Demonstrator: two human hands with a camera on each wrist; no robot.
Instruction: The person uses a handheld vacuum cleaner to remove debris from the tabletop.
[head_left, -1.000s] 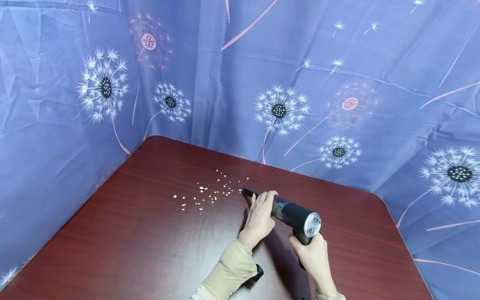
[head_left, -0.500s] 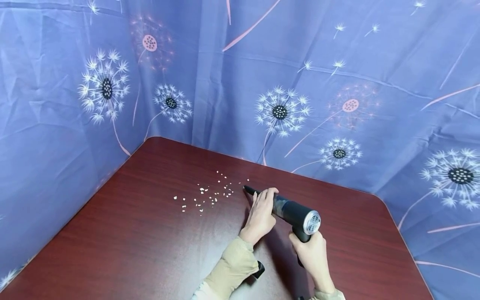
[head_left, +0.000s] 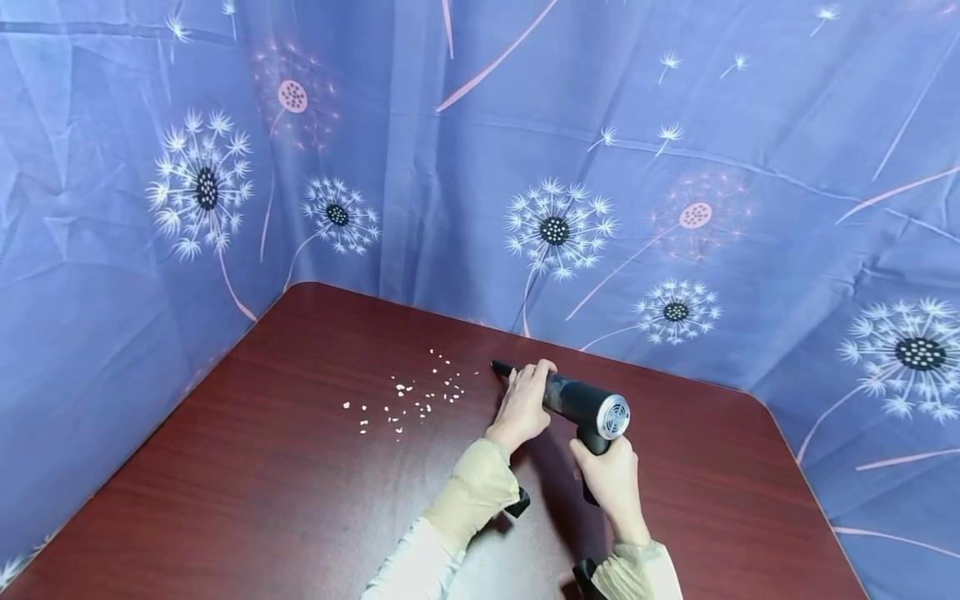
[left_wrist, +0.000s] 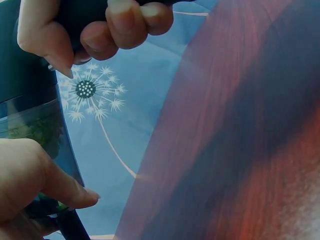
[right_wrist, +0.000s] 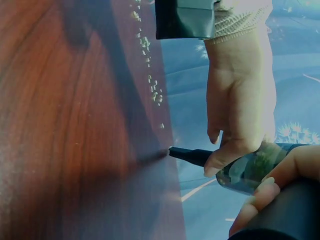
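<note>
A black handheld vacuum point(head_left: 581, 402) with a clear dust canister point(right_wrist: 250, 167) and a silver vented rear cap is held over the table. My right hand point(head_left: 611, 479) grips its handle, fingers curled round it in the left wrist view. My left hand point(head_left: 521, 406) holds the front barrel from above, its thumb point(left_wrist: 65, 187) lying along the canister. The narrow nozzle point(head_left: 501, 367) points left and away, its tip close to the tabletop. White crumbs point(head_left: 405, 388) lie scattered to the left of the tip. Greenish bits show dimly inside the canister.
A dark red wood-grain table point(head_left: 247, 467) with rounded far corners fills the lower view. Blue curtains point(head_left: 465, 208) with dandelion prints hang along its left, back and right edges. Black straps point(head_left: 519, 502) sit at both sleeve cuffs.
Both hands have shifted the vacuum slightly toward the far edge. White crumbs beside the nozzle tip are gone from the tabletop there. The head view has tilted a little.
</note>
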